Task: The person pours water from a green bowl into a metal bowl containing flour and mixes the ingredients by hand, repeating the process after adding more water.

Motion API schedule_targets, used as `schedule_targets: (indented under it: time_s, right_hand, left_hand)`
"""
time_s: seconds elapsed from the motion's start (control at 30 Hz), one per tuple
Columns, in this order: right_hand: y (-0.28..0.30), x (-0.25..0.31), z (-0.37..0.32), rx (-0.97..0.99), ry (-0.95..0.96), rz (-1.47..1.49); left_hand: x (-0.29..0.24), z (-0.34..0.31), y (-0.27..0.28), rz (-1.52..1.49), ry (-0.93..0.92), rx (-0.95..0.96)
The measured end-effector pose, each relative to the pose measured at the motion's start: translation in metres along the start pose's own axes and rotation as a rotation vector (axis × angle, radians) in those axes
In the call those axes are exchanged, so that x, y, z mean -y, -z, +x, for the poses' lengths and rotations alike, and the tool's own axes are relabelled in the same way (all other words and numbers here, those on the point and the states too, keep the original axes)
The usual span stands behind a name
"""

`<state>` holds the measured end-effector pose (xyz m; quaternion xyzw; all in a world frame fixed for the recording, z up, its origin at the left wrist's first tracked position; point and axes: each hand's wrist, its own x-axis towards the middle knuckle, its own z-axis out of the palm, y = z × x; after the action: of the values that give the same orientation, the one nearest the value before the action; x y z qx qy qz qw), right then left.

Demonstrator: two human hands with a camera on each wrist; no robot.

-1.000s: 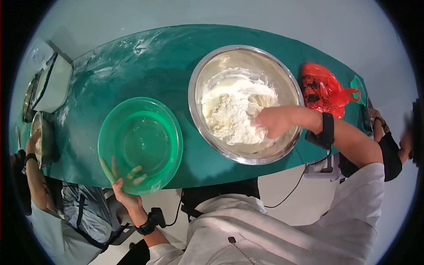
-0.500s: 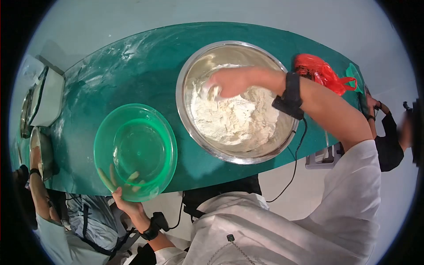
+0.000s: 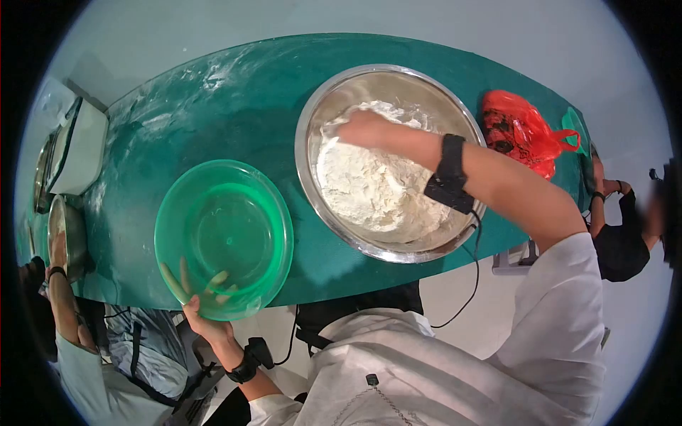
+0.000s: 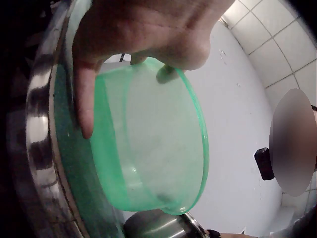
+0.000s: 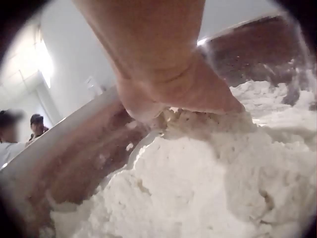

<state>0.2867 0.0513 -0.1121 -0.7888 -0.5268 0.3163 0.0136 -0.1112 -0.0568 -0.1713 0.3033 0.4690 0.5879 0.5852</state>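
Observation:
My left hand [image 3: 206, 321] holds a translucent green plastic basin [image 3: 167, 213] by its near left rim, the thumb at the edge and the spread fingers showing through the plastic from beneath. In the left wrist view the basin [image 4: 148, 144] tilts, with one finger straight along its side. A wide steel bowl [image 3: 307, 160] contains pale, crumbly floury dough [image 3: 376, 192]. Inside it, toward the far left wall, my right hand [image 3: 362, 130] curls into the dough. Up close in the right wrist view, clumps [image 5: 193, 121] sit under the palm and the fingertips are buried.
A red plastic bag [image 3: 522, 135] lies right of the bowl on the green table [image 3: 241, 121], which has flour smears. A white bin [image 3: 82, 145] stands at the far left. Another person's hand works in a metal bowl [image 3: 74, 238] there. A cable [image 3: 465, 302] hangs from my right wrist.
My right hand has moved from the near right side of the dough to the far left side. Dough that it covered now shows. The left hand keeps its hold on the basin.

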Motion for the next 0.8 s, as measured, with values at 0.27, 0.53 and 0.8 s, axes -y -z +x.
schedule_targets:
  time_s: [0.27, 0.53, 0.8]
  right_hand:
    - [-0.018, -0.011, -0.064, 0.128, 0.786, -0.479]
    - [0.035, -0.056, -0.133, 0.280, 0.931, -0.694]
    - [0.022, -0.053, -0.129, 0.543, 0.708, -0.515]
  left_hand:
    - [-0.005, 0.000, -0.003, -0.037, 0.024, 0.028]
    - [-0.005, 0.000, -0.002, 0.018, 0.015, 0.029]
    - [-0.007, 0.000, -0.004, 0.026, 0.035, 0.013]
